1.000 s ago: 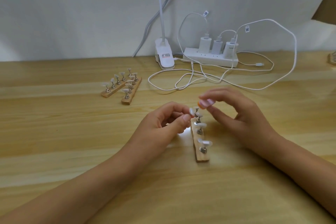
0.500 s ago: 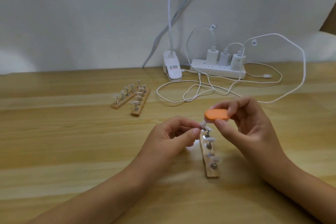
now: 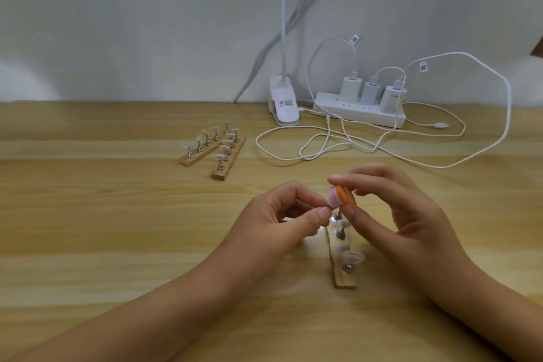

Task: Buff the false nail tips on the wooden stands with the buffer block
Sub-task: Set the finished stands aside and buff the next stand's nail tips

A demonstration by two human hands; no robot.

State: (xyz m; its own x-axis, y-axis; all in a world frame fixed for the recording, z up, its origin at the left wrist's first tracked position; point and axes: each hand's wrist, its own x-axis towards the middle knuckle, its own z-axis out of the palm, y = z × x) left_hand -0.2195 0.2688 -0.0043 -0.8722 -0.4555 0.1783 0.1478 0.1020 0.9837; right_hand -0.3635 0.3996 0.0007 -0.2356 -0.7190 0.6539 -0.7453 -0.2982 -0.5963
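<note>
Right hand: thumb and forefinger pinch the buffer block, orange edge up, pink face turned toward the left hand; other fingers loosely curled. Left hand: thumb and forefinger tips pinched together at the far-end peg of the near wooden stand; the tip on that peg is hidden by the block. The block sits just above that peg. Clear nail tips stand on the nearer pegs. The stand lies on the wooden table, between the hands. Two more stands lie side by side farther back to the left. A power strip sits at the wall.
</note>
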